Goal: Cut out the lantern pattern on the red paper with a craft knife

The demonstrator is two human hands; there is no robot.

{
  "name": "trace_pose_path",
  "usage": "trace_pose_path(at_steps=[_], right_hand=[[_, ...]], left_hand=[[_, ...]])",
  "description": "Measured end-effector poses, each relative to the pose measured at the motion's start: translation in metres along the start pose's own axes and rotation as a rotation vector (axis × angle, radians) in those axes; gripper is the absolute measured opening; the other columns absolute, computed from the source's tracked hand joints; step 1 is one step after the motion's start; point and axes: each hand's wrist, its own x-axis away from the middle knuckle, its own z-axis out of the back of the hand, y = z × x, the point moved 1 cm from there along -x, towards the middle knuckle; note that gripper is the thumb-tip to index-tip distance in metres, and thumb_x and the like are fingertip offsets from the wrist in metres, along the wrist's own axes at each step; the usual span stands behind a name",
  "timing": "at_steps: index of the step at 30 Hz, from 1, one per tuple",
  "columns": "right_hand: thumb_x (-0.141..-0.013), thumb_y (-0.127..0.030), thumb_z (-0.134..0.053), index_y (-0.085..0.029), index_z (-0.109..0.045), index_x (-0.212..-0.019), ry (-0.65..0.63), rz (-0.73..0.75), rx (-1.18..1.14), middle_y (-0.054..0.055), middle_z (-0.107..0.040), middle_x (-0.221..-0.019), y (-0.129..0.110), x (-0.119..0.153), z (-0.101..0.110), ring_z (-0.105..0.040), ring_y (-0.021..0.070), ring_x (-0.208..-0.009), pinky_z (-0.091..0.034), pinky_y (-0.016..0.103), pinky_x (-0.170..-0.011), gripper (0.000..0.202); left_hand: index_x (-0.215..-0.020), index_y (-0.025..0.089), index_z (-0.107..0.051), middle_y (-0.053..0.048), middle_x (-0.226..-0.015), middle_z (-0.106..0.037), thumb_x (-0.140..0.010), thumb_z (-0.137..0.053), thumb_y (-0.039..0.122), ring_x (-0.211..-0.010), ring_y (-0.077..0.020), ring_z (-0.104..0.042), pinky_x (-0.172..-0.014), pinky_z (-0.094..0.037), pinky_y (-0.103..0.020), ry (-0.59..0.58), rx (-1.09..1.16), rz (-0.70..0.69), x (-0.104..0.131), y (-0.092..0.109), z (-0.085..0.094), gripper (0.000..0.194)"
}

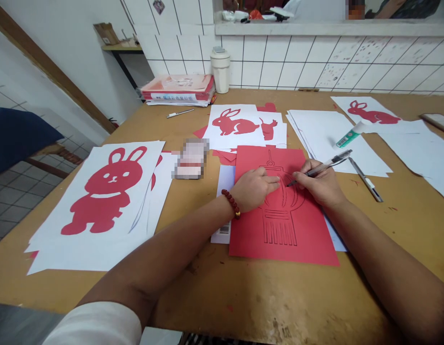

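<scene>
In front of me lies a sheet of red paper with a tasselled lantern drawn on it in dark lines. My left hand rests flat on the sheet, fingers stretched out over the lantern's body, a beaded bracelet at the wrist. A pen is gripped in my right hand, its tip touching the paper inside the lantern outline, just right of my left fingertips. Under the red sheet, a pale booklet or sheet sticks out at the left.
White sheets with a red bear-like cutout lie at left, with a pixelated item nearby. Rabbit cutouts lie behind. A glue stick and another pen are at right. A paper stack and white cup stand at the back.
</scene>
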Motion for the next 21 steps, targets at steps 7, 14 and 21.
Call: trace_pose_path(at_steps=[7, 14, 21], right_hand=[[-0.070, -0.028, -0.076, -0.023, -0.050, -0.057, 0.000, 0.007, -0.005, -0.002, -0.052, -0.052, -0.0009, 0.0008, 0.0001, -0.044, 0.0123, -0.048, -0.035, 0.029, -0.048, 0.030], [-0.070, -0.028, -0.076, -0.023, -0.050, -0.057, -0.024, 0.029, 0.012, -0.002, -0.052, -0.052, 0.0006, -0.0003, 0.0008, -0.044, 0.0124, -0.048, -0.035, 0.029, -0.048, 0.029], [-0.070, -0.029, -0.076, -0.023, -0.050, -0.057, -0.038, 0.027, 0.034, -0.002, -0.052, -0.052, -0.0007, -0.0001, 0.0006, -0.044, 0.0126, -0.049, -0.036, 0.029, -0.048, 0.030]], left_hand=[[-0.125, 0.019, -0.070, -0.003, -0.137, -0.065, -0.093, -0.044, 0.003, -0.090, -0.0201, -0.052, -0.077, -0.048, -0.033, 0.003, 0.004, 0.001, 0.0000, -0.0002, -0.0008, 0.044], [-0.127, 0.018, -0.069, -0.004, -0.138, -0.064, -0.094, -0.043, 0.003, -0.091, -0.0205, -0.053, -0.078, -0.048, -0.034, -0.011, -0.002, -0.016, -0.0003, -0.0006, -0.0007, 0.044], [-0.125, 0.018, -0.069, -0.003, -0.137, -0.065, -0.093, -0.047, 0.003, -0.090, -0.0200, -0.052, -0.079, -0.047, -0.032, 0.011, -0.007, -0.017, -0.0001, -0.0006, -0.0023, 0.041]])
